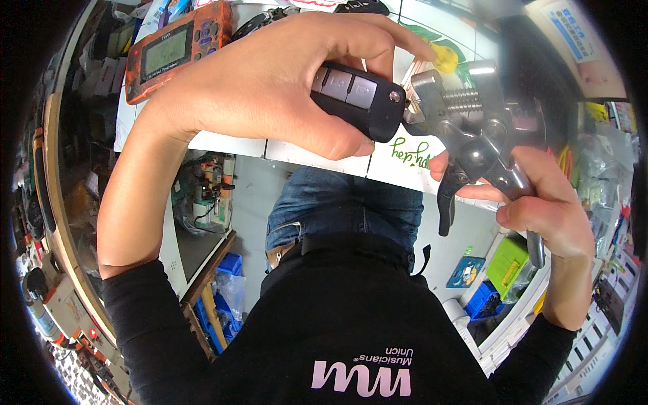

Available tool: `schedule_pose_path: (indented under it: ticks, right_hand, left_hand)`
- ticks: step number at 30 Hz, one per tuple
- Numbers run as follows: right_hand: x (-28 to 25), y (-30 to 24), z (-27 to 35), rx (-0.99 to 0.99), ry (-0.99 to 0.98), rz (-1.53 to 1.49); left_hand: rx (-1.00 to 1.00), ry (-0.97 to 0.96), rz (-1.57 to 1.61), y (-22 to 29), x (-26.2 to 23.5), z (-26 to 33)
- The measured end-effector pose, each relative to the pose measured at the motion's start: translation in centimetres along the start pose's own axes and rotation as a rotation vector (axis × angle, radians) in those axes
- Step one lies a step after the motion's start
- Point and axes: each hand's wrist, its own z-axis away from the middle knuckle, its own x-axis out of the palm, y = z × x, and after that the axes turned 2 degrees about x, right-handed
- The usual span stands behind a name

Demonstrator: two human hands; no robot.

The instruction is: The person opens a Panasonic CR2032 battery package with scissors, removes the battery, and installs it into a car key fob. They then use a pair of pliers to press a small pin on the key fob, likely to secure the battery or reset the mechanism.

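Note:
My left hand is closed around a black car key fob with grey buttons, thumb along its near edge and fingers over the far side. My right hand grips a metal plier-like tool that has a coil spring and dark levers, one handle pointing down past the palm. The tool's head meets the right end of the fob, close to a small metal part there. Whether it has clamped onto the fob I cannot tell. Both things are held above a white worktop.
An orange, worn handheld device with a screen lies at the far left of the worktop. Another black key fob is at the far edge. Below right stand a blue bin and a green box. Cluttered shelves line the left side.

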Motion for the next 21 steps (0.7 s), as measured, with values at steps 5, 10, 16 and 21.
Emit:
schedule_pose_path:
  ticks: [5,10,16,21]
  right_hand:
    - [-0.3,0.1,0.3,0.009,0.005,0.129]
    - [0.0,0.2,0.8,0.028,0.085,0.133]
    - [0.6,-0.3,1.0,0.069,0.121,0.054]
    - [1.2,-0.2,0.8,-0.011,0.199,0.011]
  left_hand:
    - [0.005,-0.028,-0.053,0.1,-0.1,0.2]
    - [0.025,0.011,-0.07,0.8,-0.1,-0.2]
    - [0.048,-0.286,0.084,1.9,-3.0,-0.8]
    - [0.013,-0.184,-0.049,1.3,-1.4,-0.7]
